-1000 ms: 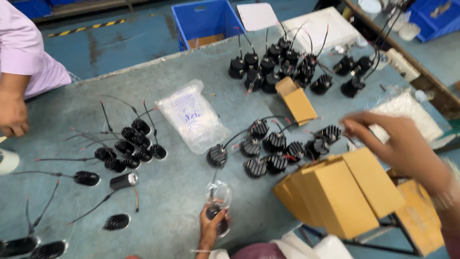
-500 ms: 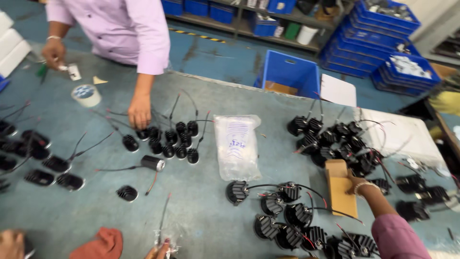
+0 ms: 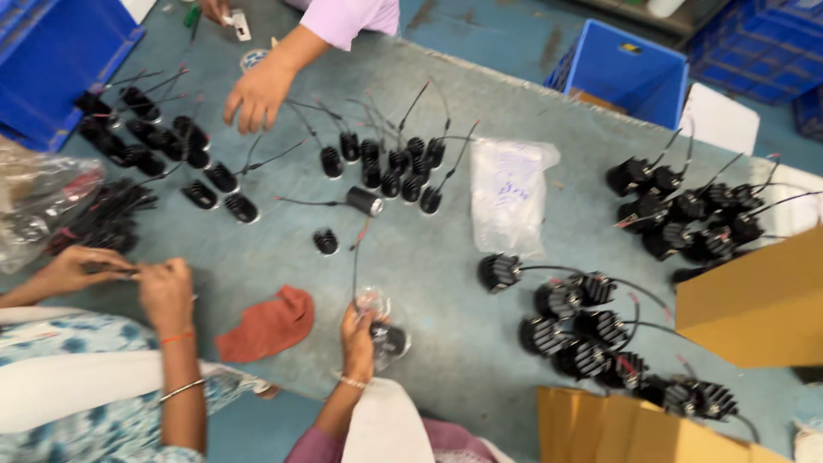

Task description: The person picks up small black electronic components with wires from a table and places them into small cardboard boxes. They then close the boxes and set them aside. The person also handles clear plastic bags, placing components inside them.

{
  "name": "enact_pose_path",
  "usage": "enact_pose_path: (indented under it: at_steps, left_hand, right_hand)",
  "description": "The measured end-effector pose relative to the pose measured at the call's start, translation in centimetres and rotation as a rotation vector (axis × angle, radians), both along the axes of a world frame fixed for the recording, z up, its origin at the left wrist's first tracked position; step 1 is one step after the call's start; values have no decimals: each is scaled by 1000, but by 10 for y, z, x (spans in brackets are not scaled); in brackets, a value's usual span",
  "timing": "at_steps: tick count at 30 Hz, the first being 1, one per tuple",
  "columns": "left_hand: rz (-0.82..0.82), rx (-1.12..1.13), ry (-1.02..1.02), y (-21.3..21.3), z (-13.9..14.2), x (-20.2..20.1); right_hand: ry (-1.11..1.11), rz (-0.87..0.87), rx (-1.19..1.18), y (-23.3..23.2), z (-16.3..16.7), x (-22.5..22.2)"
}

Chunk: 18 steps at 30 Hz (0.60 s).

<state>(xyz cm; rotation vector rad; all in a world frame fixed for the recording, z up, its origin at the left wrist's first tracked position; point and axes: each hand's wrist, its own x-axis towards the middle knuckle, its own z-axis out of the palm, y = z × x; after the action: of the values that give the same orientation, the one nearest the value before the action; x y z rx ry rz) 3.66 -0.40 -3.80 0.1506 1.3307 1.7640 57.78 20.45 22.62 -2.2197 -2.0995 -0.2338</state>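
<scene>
The view has swung left since before, and our right hand has gone out of sight. Our left hand grips a black finned lamp in a clear plastic bag, low over the grey-blue desk beside a rust-red cloth.

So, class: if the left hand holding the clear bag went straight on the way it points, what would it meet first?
Probably the thin wire just ahead of the left hand and its clear bag, then the black cylinder beyond; depth is unclear.
</scene>
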Motion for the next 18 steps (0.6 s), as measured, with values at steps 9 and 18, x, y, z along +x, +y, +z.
enact_pose_path:
  at_steps: [9, 18]
  left_hand:
    - [139, 273, -74, -12, 45, -76]
    - [-95, 394, 143, -43, 124, -84]
  right_hand:
    - [493, 123, -36, -226, -32, -270]
    - [633, 431, -78, -225, -198, -383]
